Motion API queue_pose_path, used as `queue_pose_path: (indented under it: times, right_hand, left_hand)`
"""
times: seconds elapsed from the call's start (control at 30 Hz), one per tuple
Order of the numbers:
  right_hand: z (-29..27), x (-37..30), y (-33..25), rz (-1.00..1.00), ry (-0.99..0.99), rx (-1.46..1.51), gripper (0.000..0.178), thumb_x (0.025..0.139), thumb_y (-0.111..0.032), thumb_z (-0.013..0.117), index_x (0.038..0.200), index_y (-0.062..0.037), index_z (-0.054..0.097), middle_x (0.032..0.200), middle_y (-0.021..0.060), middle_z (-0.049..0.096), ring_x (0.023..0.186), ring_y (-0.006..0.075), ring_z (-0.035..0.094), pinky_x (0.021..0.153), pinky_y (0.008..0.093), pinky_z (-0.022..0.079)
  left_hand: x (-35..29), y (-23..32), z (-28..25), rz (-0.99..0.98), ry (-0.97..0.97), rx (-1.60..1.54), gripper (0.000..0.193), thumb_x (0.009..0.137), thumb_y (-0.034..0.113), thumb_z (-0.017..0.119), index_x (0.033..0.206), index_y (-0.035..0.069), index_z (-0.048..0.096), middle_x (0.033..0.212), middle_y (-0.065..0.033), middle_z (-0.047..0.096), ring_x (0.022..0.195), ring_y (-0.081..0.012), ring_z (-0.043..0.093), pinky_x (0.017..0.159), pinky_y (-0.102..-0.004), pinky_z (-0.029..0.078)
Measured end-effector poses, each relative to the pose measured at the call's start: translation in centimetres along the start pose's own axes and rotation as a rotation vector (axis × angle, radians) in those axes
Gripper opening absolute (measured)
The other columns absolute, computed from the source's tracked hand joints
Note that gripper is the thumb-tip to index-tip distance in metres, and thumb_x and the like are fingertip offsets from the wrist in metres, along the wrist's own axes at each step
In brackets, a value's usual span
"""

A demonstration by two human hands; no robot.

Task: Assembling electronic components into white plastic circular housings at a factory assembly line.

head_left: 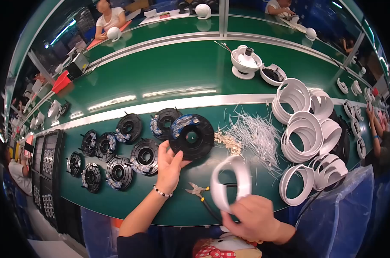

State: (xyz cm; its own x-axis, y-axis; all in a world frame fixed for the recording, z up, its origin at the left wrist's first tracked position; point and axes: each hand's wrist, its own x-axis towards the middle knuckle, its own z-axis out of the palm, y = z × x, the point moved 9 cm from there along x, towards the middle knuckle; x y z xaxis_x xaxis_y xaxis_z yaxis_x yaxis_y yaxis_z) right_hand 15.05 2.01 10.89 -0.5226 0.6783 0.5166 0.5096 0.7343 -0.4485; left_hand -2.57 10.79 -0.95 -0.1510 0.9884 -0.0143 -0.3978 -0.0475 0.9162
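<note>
- Black disc (202,136), the one with the blue circuit board (183,125) along its upper left edge, is up in the left hand (169,170), above the middle of the green bench.
- Left hand has it pinched at the lower left rim, thumb on the near face, rest of the fingers mostly tucked behind. Broad face points up toward the head, hole roughly in the middle. It's round, so no real long axis to speak of.
- Right hand (255,217) is curled around the bottom end of a white ring (245,180). Ring's a bit blurry, so I can't tell exactly how each finger sits.
- Relation that matters imo: ring is to the right of the disc and closer to the body, clear gap between them, not touching. Ring looks taller than wide from up here, long way running from the right hand out toward the far side.
- Left hand is obviously the nearer one to the disc; right hand is well apart from it, lower right.
- Cutters (198,189) lie just left of the ring, white ties (257,135) beyond it.
</note>
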Motion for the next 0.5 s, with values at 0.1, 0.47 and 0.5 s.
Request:
queue_pose_path:
  times: [0.1, 0.47, 0.5]
  right_hand:
    - [5.4, 0.6, 0.1, -0.011, -0.233, 0.034, 0.017, 0.066, -0.014, 0.063, 0.059, -0.0068, 0.049, 0.054, 0.0043, 0.045, 0.044, 0.0191, 0.048, 0.041, 0.0301, 0.039]
    - [7.5, 2.1, 2.7, 0.073, -0.555, -0.047, 0.086, 0.053, -0.039, 0.075, 0.123, -0.0057, 0.037, 0.132, 0.0174, 0.023, 0.12, 0.0409, 0.023, 0.093, 0.0587, 0.02]
    - [8.1, 2.1, 3.1, 0.075, -0.591, -0.02, 0.089, 0.053, -0.039, 0.076, 0.124, -0.0072, 0.034, 0.134, 0.018, 0.02, 0.12, 0.042, 0.022, 0.093, 0.0592, 0.02]
  left_hand:
    - [0.7, 1.4, 0.5, -0.035, -0.017, 0.076, 0.029, 0.087, 0.006, 0.039, 0.115, 0.003, 0.029, 0.102, -0.0105, 0.053, 0.088, -0.0148, 0.056, 0.072, -0.0286, 0.051]
    - [0.9, -1.0, -2.3, -0.144, 0.182, -0.406, 0.011, 0.08, 0.007, 0.053, 0.09, 0.004, 0.055, 0.092, -0.0037, 0.059, 0.087, -0.0108, 0.055, 0.075, -0.024, 0.044]
    - [1.2, -1.5, -2.3, -0.19, 0.146, -0.478, 0.017, 0.08, 0.013, 0.053, 0.094, 0.004, 0.055, 0.096, -0.0058, 0.059, 0.09, -0.0156, 0.055, 0.079, -0.0282, 0.044]
